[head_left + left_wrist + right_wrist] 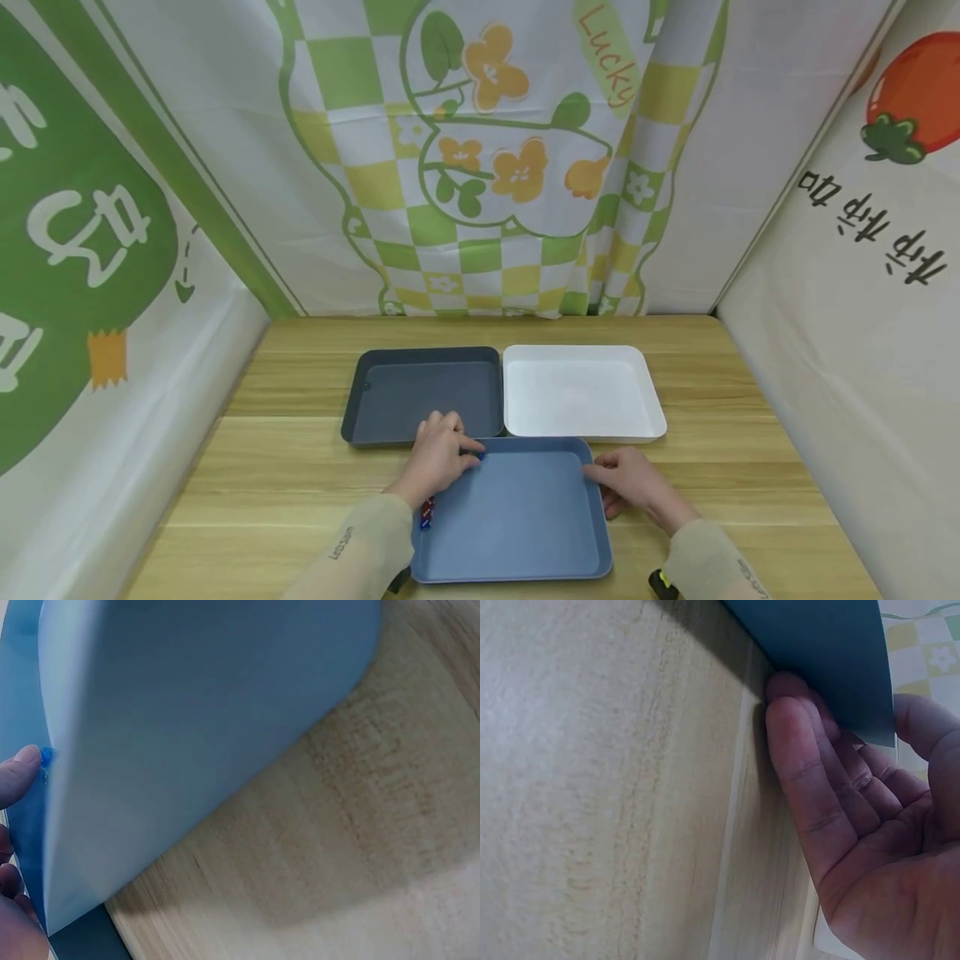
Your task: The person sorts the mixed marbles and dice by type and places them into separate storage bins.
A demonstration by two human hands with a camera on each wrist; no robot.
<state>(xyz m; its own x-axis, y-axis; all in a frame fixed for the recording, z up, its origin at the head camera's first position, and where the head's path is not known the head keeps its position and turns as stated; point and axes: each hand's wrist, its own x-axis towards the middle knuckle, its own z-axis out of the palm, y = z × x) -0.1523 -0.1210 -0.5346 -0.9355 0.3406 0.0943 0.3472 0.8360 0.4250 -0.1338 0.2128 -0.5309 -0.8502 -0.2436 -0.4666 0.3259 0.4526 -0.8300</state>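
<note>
A blue tray (525, 517) lies at the table's front, its far edge up against two other trays. My left hand (438, 454) grips it near the far left corner; in the left wrist view the thumb (19, 776) presses by a small blue object (46, 757) at the rim, the other fingers lower down. A small red and blue patterned piece (427, 512) shows along the tray's left side, partly hidden by my forearm. On the right, my right hand (630, 483) pinches the side wall, thumb at the rim and fingers (795, 739) low outside, close to the table.
Behind the blue tray stand a dark grey tray (427, 400) at left and a white tray (581, 392) at right, side by side. The wooden table (720, 400) ends at a patterned curtain (487, 275), with printed cloth walls on both sides.
</note>
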